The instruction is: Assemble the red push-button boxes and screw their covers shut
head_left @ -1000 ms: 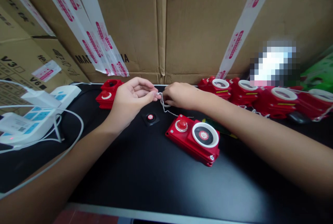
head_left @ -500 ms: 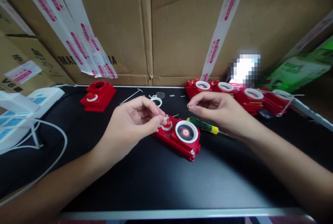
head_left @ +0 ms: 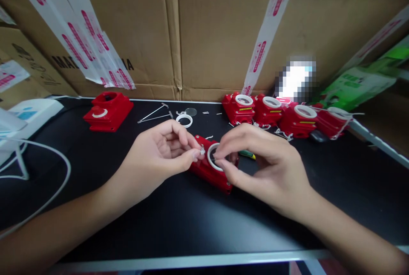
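My left hand (head_left: 162, 151) is closed in a pinch on a small silvery-white part (head_left: 202, 150), held just above the red housing (head_left: 207, 172). My right hand (head_left: 265, 164) pinches over the housing's white ring (head_left: 211, 162), thumb and forefinger nearly together; whatever sits between them is too small to name. The housing lies at a slant on the black table, partly covered by both hands. Behind my right hand, part of the screwdriver (head_left: 248, 154) with green and yellow handle shows.
A separate red housing (head_left: 108, 113) stands at the back left, near a white power strip (head_left: 28, 117). Several red units (head_left: 268, 111) line the back right. Between them lie metal rods (head_left: 156, 115), a loose white ring (head_left: 184, 121), a clear disc (head_left: 191, 112) and small screws (head_left: 206, 113). Cardboard boxes (head_left: 211, 32) stand behind.
My right hand has moved left and down from beside the screwdriver to over the housing's white ring, close to my left hand. My left hand keeps its pinch. The view has shifted slightly.
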Demonstrator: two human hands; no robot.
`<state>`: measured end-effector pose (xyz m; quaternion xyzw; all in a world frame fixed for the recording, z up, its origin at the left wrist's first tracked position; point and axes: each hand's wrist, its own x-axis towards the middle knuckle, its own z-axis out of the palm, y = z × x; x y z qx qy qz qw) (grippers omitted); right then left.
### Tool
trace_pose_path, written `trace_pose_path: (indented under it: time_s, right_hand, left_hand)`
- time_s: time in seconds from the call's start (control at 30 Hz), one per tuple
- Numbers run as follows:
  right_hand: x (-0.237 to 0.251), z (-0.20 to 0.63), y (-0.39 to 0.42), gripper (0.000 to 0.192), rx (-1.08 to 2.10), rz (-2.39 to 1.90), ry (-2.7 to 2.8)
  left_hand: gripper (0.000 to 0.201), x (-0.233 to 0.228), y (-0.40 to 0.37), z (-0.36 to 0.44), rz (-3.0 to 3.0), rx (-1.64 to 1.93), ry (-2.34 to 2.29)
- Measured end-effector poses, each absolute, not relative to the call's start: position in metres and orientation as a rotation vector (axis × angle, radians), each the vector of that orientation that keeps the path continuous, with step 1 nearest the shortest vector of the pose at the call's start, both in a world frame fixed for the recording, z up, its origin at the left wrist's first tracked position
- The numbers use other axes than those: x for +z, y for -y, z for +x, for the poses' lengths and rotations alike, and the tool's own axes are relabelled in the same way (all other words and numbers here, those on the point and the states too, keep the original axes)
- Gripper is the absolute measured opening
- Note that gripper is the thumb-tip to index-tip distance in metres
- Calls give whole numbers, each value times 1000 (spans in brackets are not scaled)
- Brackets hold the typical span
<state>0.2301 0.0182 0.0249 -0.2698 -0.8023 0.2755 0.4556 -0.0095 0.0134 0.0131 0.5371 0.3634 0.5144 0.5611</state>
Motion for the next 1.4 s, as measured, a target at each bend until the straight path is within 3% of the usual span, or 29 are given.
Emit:
trace_pose_path:
  time_s: [0.53, 1.4]
  right_hand:
    - [27, 229, -15, 3, 955, -749, 1944]
    - [28, 231, -16, 5, 949, -737, 2004]
  left_hand:
    - [29, 21, -3, -2, 1321, 1172, -829]
    - [30, 24, 2, -1, 1289, 1150, -824]
